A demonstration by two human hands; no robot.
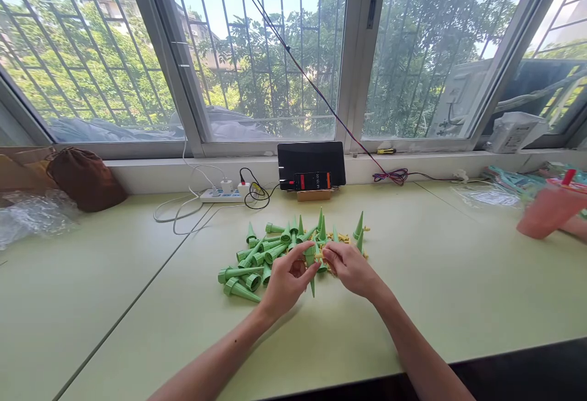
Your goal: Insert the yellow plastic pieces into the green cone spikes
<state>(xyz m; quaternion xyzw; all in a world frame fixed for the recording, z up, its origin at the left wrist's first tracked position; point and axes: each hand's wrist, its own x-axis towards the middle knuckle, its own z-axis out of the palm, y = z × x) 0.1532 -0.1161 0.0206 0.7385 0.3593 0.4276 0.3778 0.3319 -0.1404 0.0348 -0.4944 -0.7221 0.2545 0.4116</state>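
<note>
- Left hand (287, 280): fingers pinch a cone (310, 255), tip down, apparently to steady it above the tabletop (334, 346).
- Right hand (352, 268): fingers grip a yellow peg (318, 256) beside the cone, probably for fine control.
- Loose cones (276, 252) lie beyond, probably for easy reach.

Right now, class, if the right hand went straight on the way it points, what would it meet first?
The right hand would probably meet the green plastic spike held by the left hand, though depth is unclear.
</note>
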